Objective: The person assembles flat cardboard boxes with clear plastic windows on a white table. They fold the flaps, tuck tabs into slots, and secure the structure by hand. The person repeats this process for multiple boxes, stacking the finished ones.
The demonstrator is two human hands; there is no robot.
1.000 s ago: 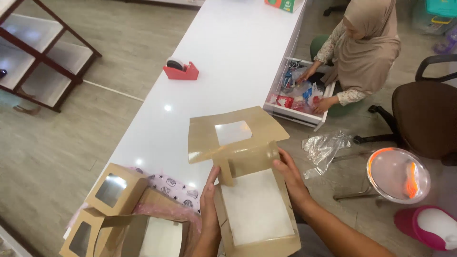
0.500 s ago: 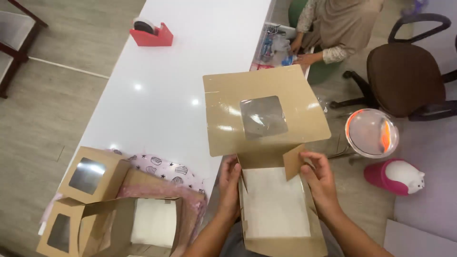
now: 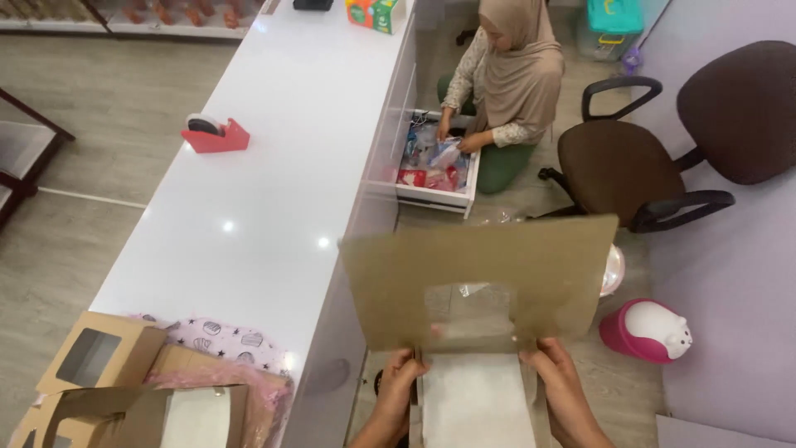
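- Left hand [image 3: 396, 396] low in the frame, fingers [image 3: 406, 365] curled around the left wall of a brown kraft cardboard box with a clear window in its lid [image 3: 478, 290], gripping it.
- Right hand [image 3: 565, 390] opposite, fingers [image 3: 539, 355] closed on the right wall of the same box, just under the hinge of the lid.
- Box held between both hands at the bottom centre, off the edge of the long white glossy surface [image 3: 274, 166] and above the floor; lid raised upright and facing the camera, white lining of the base [image 3: 477, 402] showing below it.
- Through the lid's clear pane, only a blurred patch of floor.
- At the lower left, on the surface, a folded brown cardboard box with a square window [image 3: 99, 357] and a second, open brown box with a white inside [image 3: 157, 415], touching each other.
- Beneath them a pink sheet printed with cupcakes and stars [image 3: 224, 340].
- Further up the surface, well apart from the hands, a red tape dispenser with a dark roll [image 3: 214, 134].
- At the far end, a small green and orange carton [image 3: 371, 13].
- Beside the surface, an open white drawer [image 3: 435, 195] full of small mixed items.
- Another person in a beige headscarf [image 3: 510, 83] seated on the floor by that drawer, both hands in it.
- To the right, two brown padded office chairs with black armrests [image 3: 618, 162], and a round pink and white bear-shaped container [image 3: 651, 330] on the floor.
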